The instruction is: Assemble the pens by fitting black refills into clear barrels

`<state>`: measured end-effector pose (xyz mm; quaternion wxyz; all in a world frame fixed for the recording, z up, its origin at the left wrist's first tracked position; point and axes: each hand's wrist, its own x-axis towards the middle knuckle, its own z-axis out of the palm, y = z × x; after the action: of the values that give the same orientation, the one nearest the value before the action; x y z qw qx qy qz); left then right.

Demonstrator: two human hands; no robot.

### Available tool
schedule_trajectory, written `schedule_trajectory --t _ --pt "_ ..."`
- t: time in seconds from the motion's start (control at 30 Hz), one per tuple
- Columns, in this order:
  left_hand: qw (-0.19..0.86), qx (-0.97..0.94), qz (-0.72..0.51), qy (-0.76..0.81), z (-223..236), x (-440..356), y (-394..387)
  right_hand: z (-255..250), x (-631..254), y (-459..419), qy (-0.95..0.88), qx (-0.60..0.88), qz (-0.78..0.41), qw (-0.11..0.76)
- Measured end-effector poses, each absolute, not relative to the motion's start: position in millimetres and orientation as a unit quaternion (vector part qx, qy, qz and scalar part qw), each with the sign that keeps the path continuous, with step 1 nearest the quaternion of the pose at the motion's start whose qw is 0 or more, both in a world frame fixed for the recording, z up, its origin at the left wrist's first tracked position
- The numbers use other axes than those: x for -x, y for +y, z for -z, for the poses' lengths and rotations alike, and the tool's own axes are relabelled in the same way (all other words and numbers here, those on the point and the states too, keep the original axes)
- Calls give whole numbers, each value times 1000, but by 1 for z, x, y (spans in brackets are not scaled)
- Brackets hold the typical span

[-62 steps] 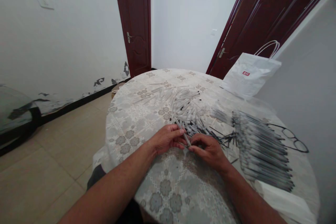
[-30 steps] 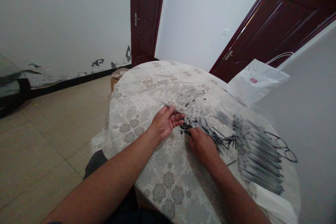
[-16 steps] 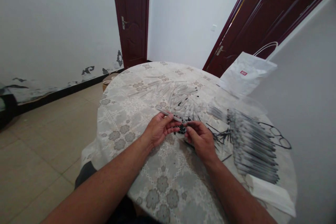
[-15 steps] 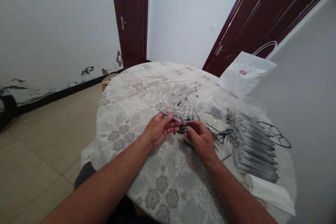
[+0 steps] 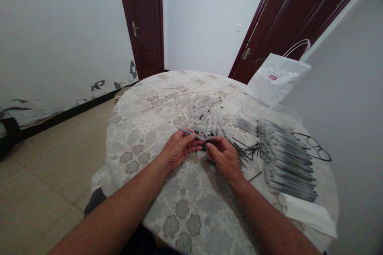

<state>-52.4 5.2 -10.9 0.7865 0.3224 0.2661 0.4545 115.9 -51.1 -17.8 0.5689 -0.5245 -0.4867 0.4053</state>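
My left hand holds a slim, whitish pen barrel between thumb and fingers, tilted down to the right. At the barrel's right end, my right hand has thumb and fingers pinched around a small black piece. Whether that piece sits on the barrel or just touches it, I cannot tell. Behind my hands lies a loose heap of translucent white pen barrels. Small black parts are scattered by my fingers, partly hidden. Thin black refills lie to the right of my right hand.
A row of assembled-looking pens lies at the right, with eyeglasses beside it. Thin grey rods lie behind. A white paper bag stands at the back right; a folded white packet lies on the round, patterned tablecloth.
The view has shifted slightly. My right fingers have closed in on the barrel's end, where a small black piece now shows. My left hand keeps its hold on the pen barrel.
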Motion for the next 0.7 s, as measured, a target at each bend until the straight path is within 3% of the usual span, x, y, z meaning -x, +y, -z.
schedule_trajectory --t 0.5,0.7 --pt "779 -334 -457 270 9 51 4 16 -116 -51 -502 540 -386 555" --pt "765 -359 -461 271 12 50 4 18 -117 -54 -560 566 -293 530"
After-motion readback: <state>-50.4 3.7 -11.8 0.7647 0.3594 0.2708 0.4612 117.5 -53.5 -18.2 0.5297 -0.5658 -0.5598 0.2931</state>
